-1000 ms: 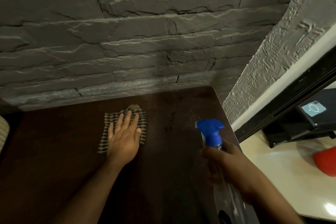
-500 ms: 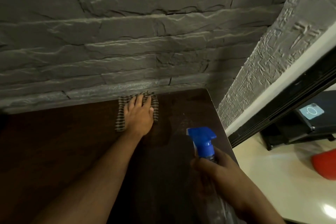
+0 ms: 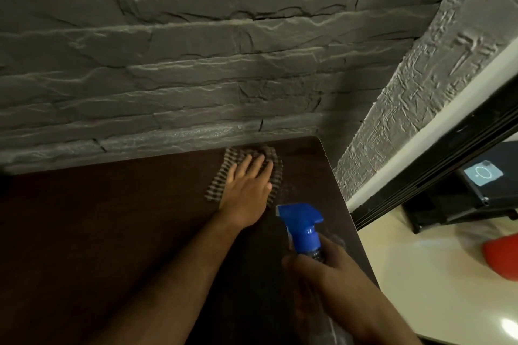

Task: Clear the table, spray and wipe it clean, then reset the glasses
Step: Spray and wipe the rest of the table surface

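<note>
In the head view, a striped cloth point(image 3: 246, 169) is pressed flat on the dark worktop point(image 3: 112, 232) by the left hand point(image 3: 248, 190), whose fingers are held straight and close together. The cloth lies near the worktop's far right corner, just beside the grey stone wall point(image 3: 196, 50). A spray bottle point(image 3: 304, 228) with a blue trigger head is gripped at the neck by the right hand point(image 3: 322, 280), fingers curled round it, above the worktop's right edge. Its nozzle is pointed left. To the right, a red thing point(image 3: 501, 256) is seen on a pale surface point(image 3: 434, 274).
</note>
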